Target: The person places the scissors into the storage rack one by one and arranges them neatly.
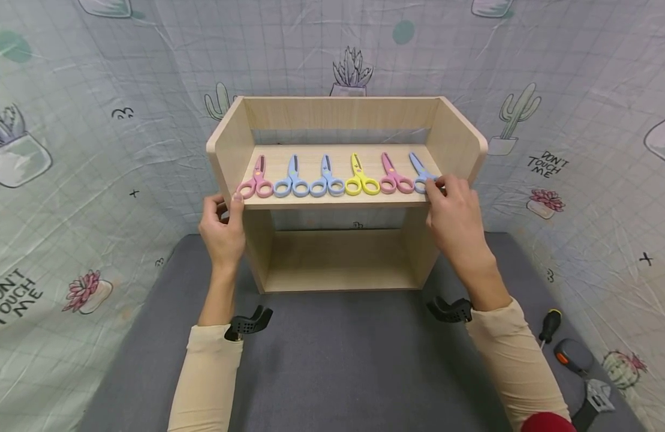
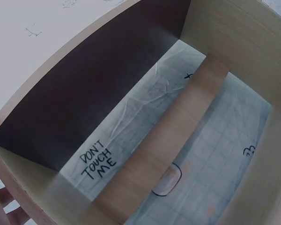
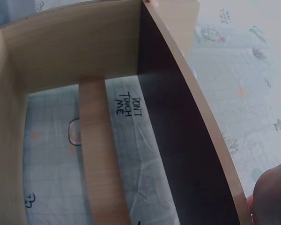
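Note:
A pale wooden shelf unit (image 1: 337, 204) stands on the grey table, with a row of small scissors along its upper board. My left hand (image 1: 224, 231) grips the unit's left front corner, thumb at the front edge beside the leftmost pink scissors (image 1: 256, 179). At the other end, my right hand (image 1: 457, 219) has its thumb and curled fingers on the handle of the rightmost blue scissors (image 1: 420, 174), covering part of a loop. Between them lie two blue scissors (image 1: 293, 177), yellow scissors (image 1: 360, 176) and another pink pair (image 1: 394, 174). All blades point to the back.
The unit's lower compartment (image 1: 340, 258) is open at the front; a crossbar (image 2: 164, 140) spans its back. On the right of the table lie a screwdriver (image 1: 550, 327), a tape measure (image 1: 575, 355) and an adjustable wrench (image 1: 596, 399). Printed cloth (image 1: 149, 60) hangs behind and on both sides.

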Tool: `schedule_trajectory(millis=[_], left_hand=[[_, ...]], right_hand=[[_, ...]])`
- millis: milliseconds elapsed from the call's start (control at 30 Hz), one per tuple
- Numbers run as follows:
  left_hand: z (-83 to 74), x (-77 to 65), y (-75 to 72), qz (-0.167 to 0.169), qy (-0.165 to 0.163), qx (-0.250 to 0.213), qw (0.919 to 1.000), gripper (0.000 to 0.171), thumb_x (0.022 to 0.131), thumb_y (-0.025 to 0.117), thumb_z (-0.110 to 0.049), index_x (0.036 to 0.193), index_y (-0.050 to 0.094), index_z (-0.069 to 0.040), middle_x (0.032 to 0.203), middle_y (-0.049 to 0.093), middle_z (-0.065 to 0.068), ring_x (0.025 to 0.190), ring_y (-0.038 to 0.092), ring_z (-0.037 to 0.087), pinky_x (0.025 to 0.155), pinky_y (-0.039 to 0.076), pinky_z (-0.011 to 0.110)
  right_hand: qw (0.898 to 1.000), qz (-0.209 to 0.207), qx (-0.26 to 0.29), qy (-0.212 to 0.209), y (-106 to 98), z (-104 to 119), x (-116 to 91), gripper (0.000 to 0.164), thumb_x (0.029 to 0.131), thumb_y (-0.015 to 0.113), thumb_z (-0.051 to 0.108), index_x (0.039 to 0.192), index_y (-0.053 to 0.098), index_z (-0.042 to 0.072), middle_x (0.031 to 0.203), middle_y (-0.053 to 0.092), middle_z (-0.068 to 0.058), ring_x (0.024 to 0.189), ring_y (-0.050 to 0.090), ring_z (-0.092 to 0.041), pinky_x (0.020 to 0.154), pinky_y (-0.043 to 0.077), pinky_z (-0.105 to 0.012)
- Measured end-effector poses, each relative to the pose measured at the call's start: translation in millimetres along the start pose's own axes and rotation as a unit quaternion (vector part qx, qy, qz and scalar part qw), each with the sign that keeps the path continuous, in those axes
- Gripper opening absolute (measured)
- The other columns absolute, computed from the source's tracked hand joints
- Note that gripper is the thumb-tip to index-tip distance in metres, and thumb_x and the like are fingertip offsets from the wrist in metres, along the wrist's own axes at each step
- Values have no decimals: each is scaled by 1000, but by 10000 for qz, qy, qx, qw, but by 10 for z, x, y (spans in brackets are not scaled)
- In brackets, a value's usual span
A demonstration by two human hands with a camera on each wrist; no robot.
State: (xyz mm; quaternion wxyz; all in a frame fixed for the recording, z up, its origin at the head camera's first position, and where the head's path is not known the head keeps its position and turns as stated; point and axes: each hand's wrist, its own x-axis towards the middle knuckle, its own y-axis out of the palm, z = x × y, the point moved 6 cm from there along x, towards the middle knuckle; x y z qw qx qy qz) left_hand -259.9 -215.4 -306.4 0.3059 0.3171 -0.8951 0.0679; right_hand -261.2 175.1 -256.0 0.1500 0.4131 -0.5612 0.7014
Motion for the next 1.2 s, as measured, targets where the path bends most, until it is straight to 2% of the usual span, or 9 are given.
schedule_trajectory(millis=[167, 267, 500, 633, 733, 833, 1000, 1100, 1200], left_hand=[[161, 42, -11, -8, -39, 108, 9999, 33, 94, 65, -27, 107, 62, 4, 93, 60, -10, 80, 63, 1, 68, 48, 17], [199, 50, -22, 7, -52, 126, 9999, 38, 94, 66, -32, 108, 63, 4, 96, 64, -5, 83, 65, 2, 69, 49, 18], [151, 38, -48, 112, -234, 353, 9990, 46, 94, 66, -41, 111, 62, 1, 105, 68, 9, 91, 64, 3, 72, 48, 21], [139, 2, -78, 225, -513, 342, 9978, 46, 94, 65, -42, 114, 62, 0, 112, 68, 10, 96, 65, 9, 74, 49, 21], [122, -66, -119, 244, -584, 348, 9974, 43, 96, 63, -38, 117, 63, 0, 119, 67, 9, 100, 65, 12, 76, 49, 21], [55, -179, -173, 103, -349, 505, 9981, 36, 97, 61, -30, 118, 63, -1, 119, 66, 8, 101, 64, 11, 77, 49, 21], [-120, -446, -223, -21, 527, 833, 9951, 24, 95, 61, -18, 107, 64, 3, 109, 57, 14, 98, 55, 14, 85, 45, 28], [-209, -622, -194, 248, 1057, 876, 9902, 20, 94, 62, -12, 103, 64, 5, 107, 57, 19, 97, 54, 20, 84, 43, 35], [-282, -785, -169, 588, 1461, 964, 9828, 18, 92, 64, -10, 102, 65, 4, 107, 60, 20, 100, 57, 27, 85, 42, 36]], right_hand=[[10000, -65, -6, 26, 11, 5, 11, 34, 91, 49, -3, 120, 67, -6, 111, 57, -26, 100, 55, -47, 71, 43, -58], [9999, -60, 85, 69, 22, 3, 2, 34, 93, 49, -2, 123, 66, -6, 112, 57, -27, 101, 55, -46, 74, 44, -58], [9981, -472, 393, -74, -56, 53, -87, 38, 90, 51, -3, 125, 64, -8, 113, 57, -30, 91, 54, -45, 77, 44, -55], [9945, -835, 623, -86, -153, 110, -168, 38, 88, 50, -3, 123, 66, -7, 110, 58, -30, 86, 52, -44, 75, 43, -54], [9913, -1053, 783, -100, -220, 172, -248, 36, 88, 53, -2, 120, 67, -8, 108, 59, -29, 88, 55, -45, 75, 44, -55], [9878, -1230, 949, -136, -267, 231, -338, 33, 87, 58, 1, 118, 68, -7, 106, 61, -28, 89, 57, -45, 75, 45, -56], [9815, -1461, 1184, -352, -310, 349, -509, 33, 86, 65, 8, 116, 69, -6, 102, 63, -26, 87, 57, -45, 75, 45, -55], [9779, -1537, 1330, -486, -317, 417, -614, 35, 88, 65, 16, 116, 69, -6, 100, 63, -26, 87, 59, -45, 76, 46, -54], [9744, -1573, 1495, -587, -309, 484, -710, 39, 91, 63, 25, 116, 69, -5, 101, 64, -25, 88, 60, -44, 78, 47, -54]])
